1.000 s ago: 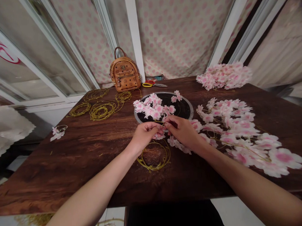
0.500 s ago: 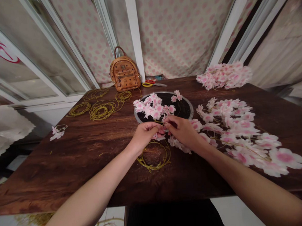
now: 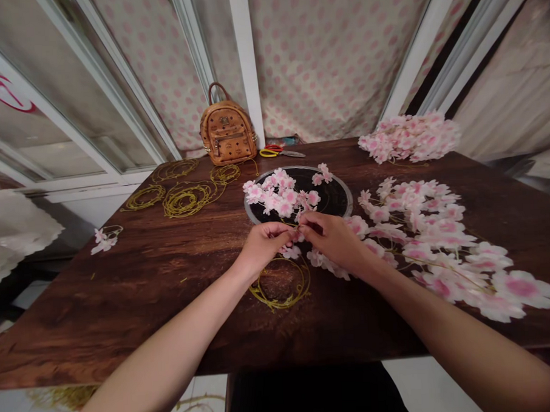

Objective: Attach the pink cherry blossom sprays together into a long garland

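Note:
My left hand [image 3: 265, 249] and my right hand [image 3: 331, 240] meet above the dark wooden table [image 3: 125, 316], their fingertips pinching a thin gold wire stem [image 3: 294, 225] close together. Pink-and-white artificial blossoms [image 3: 290, 251] sit just below my fingers. More blossoms [image 3: 277, 194] lie on a round black plate with a metal rim [image 3: 350, 203], right beyond my hands. A loop of gold wire [image 3: 281, 297] lies under my wrists. A long spread of blossom stems [image 3: 431, 238] stretches away to the right of my right hand.
A heaped bunch of blossoms [image 3: 409, 138] lies at the far right corner. Gold wire coils [image 3: 188, 199] lie at the far left, with a small sprig [image 3: 104, 239] nearer the left edge. Yellow-handled scissors [image 3: 277, 151] and a tan backpack [image 3: 227, 133] stand at the back.
My hands stay pinched at nearly the same spot, with only slight finger shifts. The whole view has tilted slightly.

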{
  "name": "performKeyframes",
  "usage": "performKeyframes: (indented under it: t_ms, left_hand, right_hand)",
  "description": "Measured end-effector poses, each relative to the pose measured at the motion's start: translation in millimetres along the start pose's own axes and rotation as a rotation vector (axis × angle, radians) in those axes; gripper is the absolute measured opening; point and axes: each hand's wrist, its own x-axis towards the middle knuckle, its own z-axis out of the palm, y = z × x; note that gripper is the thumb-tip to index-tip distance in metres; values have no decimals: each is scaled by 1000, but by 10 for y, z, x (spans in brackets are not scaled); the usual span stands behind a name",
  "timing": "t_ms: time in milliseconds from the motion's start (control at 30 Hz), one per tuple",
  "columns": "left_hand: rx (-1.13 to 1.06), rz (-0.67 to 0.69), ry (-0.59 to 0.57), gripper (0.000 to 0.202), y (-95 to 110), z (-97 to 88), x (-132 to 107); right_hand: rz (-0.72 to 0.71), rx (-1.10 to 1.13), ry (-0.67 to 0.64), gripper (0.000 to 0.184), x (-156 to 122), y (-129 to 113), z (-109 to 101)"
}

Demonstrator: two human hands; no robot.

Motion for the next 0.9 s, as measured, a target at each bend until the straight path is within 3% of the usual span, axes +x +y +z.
performKeyframes:
  t_ms: [233, 667, 900]
  left_hand:
    - [3, 33, 1, 7, -14, -3, 8]
    - [-122, -94, 7, 8, -35, -10, 31]
    - [-117, -125, -70, 4, 6, -33, 19]
  right_hand:
    - [-2, -23, 9, 16, 4, 10, 9]
    - [-44, -12, -63, 14, 7, 6, -10]
    - [-23, -30, -62, 16, 12, -4, -28]
